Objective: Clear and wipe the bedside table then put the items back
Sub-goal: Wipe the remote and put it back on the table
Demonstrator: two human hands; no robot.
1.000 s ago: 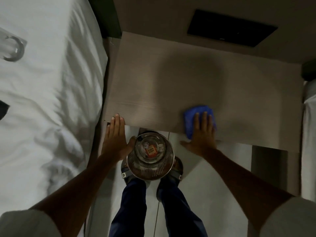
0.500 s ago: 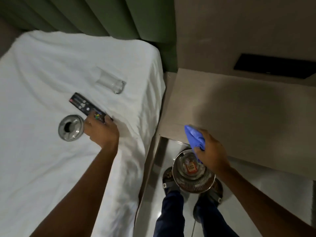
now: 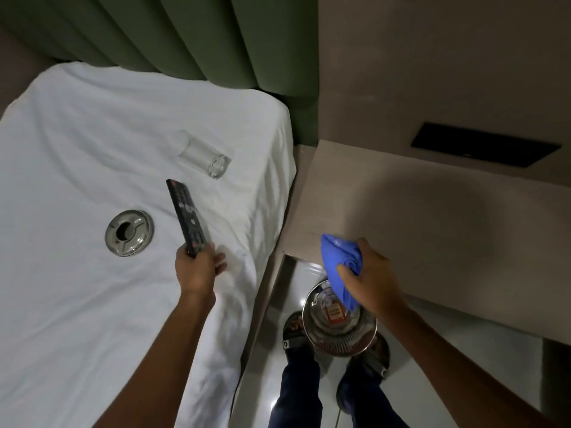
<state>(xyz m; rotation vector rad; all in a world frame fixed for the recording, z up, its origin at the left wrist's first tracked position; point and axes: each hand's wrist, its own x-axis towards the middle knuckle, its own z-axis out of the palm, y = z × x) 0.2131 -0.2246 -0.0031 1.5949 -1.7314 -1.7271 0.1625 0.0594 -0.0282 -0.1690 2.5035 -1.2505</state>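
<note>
The remote (image 3: 186, 217) is held at its near end by the left hand (image 3: 197, 267), the grip closed round it with thumb on one side and fingers on the other; its far end points away over the bed (image 3: 61, 304). Whether it is fully lifted off the sheet cannot be told. The blue cloth (image 3: 340, 267) is bunched in the right hand (image 3: 367, 276), the grip pressed together on it, above the near edge of the surface (image 3: 432, 230), with a metal bin (image 3: 340, 332) on the floor below.

The surface is seen bare, so the wiping is judged done and the returning of items to be in hand. The ashtray (image 3: 129, 233) and the glass (image 3: 204, 157), which lies on its side, rest on the bed, well apart from the surface.

For the step to be done well, the remote should be carried across the gap between bed and surface with the grip kept firm, since it is held only by one end and could tip. It should be laid flat, well in from the edge, so that room is left for the other two things. The cloth is best kept clear of the landing spot or put aside, so that the right hand is freed. The glass should be stood upright when it is brought over.
</note>
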